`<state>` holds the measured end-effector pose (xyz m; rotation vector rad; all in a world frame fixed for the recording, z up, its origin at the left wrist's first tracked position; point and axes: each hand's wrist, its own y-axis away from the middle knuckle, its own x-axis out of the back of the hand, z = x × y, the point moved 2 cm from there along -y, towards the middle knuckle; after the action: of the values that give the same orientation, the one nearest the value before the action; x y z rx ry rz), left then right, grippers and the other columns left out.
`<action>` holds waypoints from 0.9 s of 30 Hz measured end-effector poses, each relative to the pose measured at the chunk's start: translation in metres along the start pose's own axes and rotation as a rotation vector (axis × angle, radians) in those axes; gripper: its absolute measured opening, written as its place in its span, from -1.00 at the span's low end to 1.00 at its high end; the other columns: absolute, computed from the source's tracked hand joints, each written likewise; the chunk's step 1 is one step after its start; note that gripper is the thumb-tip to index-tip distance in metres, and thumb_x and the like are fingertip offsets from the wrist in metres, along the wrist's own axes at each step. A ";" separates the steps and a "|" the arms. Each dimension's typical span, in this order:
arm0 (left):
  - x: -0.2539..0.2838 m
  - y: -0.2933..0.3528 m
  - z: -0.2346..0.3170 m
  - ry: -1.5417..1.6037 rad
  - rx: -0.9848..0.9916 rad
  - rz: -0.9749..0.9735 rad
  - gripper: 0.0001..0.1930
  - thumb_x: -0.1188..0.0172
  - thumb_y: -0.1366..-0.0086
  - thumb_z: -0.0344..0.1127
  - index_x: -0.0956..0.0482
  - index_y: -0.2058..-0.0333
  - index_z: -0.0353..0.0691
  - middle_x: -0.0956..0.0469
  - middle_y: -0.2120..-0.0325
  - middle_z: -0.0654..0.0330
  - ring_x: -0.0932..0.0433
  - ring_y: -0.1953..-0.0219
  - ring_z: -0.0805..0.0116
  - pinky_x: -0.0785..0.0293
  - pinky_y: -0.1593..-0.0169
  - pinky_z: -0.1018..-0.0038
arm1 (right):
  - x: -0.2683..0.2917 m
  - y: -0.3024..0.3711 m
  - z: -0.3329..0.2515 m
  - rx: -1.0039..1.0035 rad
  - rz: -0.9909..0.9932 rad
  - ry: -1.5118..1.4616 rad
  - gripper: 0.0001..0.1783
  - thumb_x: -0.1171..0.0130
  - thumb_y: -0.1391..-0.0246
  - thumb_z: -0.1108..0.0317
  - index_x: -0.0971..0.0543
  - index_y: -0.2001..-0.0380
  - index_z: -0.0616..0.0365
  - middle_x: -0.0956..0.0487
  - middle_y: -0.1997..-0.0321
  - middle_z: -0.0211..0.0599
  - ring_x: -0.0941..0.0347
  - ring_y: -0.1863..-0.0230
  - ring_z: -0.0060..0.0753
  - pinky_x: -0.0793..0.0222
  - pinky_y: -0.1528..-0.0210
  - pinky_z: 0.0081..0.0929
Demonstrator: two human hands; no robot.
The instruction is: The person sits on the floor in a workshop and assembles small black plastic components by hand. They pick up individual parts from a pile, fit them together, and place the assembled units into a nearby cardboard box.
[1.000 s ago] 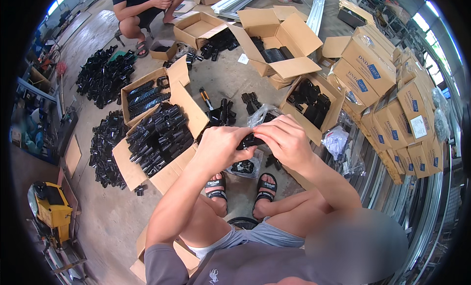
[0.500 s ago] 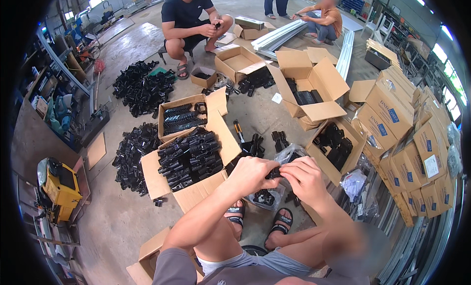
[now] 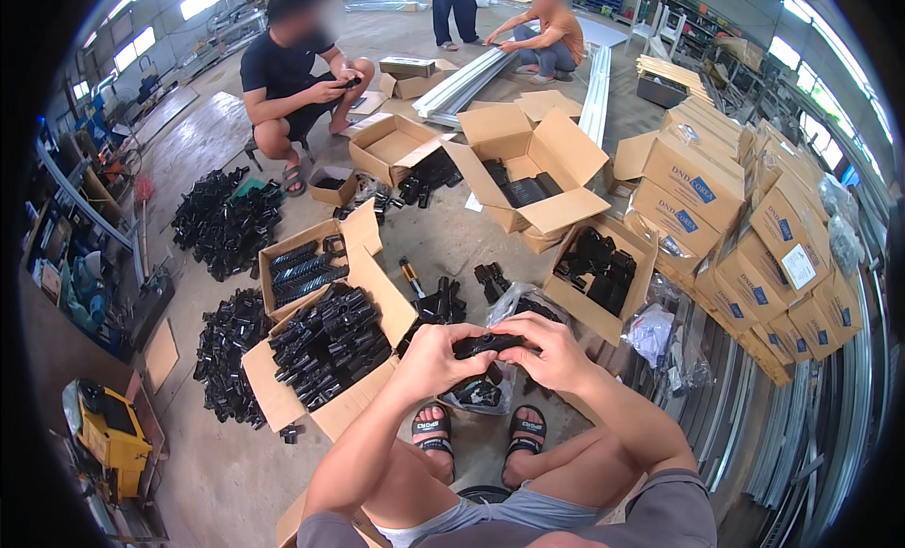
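Note:
Between both hands, above my feet, is an elongated black part (image 3: 491,343) that looks like a molded bracket; its exact kind is unclear. My left hand (image 3: 441,361) is closed on its left end, and my right hand (image 3: 547,358) pinches its right end. Fingers cover both ends. Beneath and beyond the hands, clear plastic bags (image 3: 500,308) hold more black parts. Left of them, an open carton (image 3: 356,393) is heaped with similar black pieces. Another carton (image 3: 611,329) with black parts stands to the right.
Piles of black parts (image 3: 226,223) lie at left, near an orange-handled tool (image 3: 412,277). Stacked cartons (image 3: 693,192) and metal profiles (image 3: 754,435) line the right. A person in dark clothes (image 3: 292,86) squats holding a black item; another (image 3: 547,44) crouches by long metal profiles (image 3: 462,88).
The whole view has shifted, so the surroundings sit farther left. My hands have moved lower in the picture, and the black part between them shows more fully. The crouching person now reaches toward the metal profiles.

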<state>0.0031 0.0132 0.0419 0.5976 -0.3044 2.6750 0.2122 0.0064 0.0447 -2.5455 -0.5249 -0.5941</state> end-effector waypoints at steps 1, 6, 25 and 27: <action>0.000 0.000 0.000 0.053 0.051 -0.055 -0.54 -0.38 -0.10 -0.13 -0.65 0.14 -0.41 -0.66 0.43 -0.07 -0.67 0.44 0.25 -0.54 0.29 0.42 | 0.001 0.000 0.001 0.005 0.009 -0.008 -0.63 -0.35 -0.03 0.44 -0.61 0.04 0.17 -0.62 0.11 -0.17 -0.60 0.12 -0.17 -0.53 0.09 -0.35; -0.003 0.003 0.001 0.047 -0.019 -0.049 -0.61 -0.39 -0.19 -0.22 -0.64 0.11 -0.40 -0.67 0.33 0.11 -0.58 0.31 0.47 -0.51 0.18 0.50 | 0.007 0.002 -0.004 0.029 -0.021 0.007 -0.63 -0.27 -0.05 0.63 -0.60 0.02 0.25 -0.58 0.02 -0.17 -0.59 0.07 -0.39 -0.59 0.17 -0.51; -0.038 0.007 0.008 0.660 0.088 0.180 -0.77 -0.28 -0.30 -0.49 -0.55 0.08 -0.33 -0.68 0.28 0.14 -0.60 0.24 0.54 -0.51 0.14 0.58 | 0.003 0.007 -0.006 -0.425 0.257 -0.778 -0.47 -0.33 -0.11 0.49 -0.41 -0.14 0.24 -0.62 0.12 -0.20 -0.59 0.17 -0.55 -0.54 0.08 -0.58; -0.040 0.006 0.007 0.690 0.112 0.186 -0.77 -0.28 -0.30 -0.49 -0.55 0.08 -0.30 -0.68 0.27 0.12 -0.60 0.24 0.52 -0.52 0.14 0.57 | 0.002 0.008 -0.004 -0.480 0.276 -0.802 -0.49 -0.34 -0.10 0.48 -0.42 -0.11 0.26 -0.63 0.15 -0.20 -0.59 0.17 -0.53 -0.54 0.08 -0.58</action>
<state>0.0365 -0.0071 0.0297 -0.3572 -0.0122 2.8853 0.2159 -0.0019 0.0458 -3.1927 -0.2821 0.4976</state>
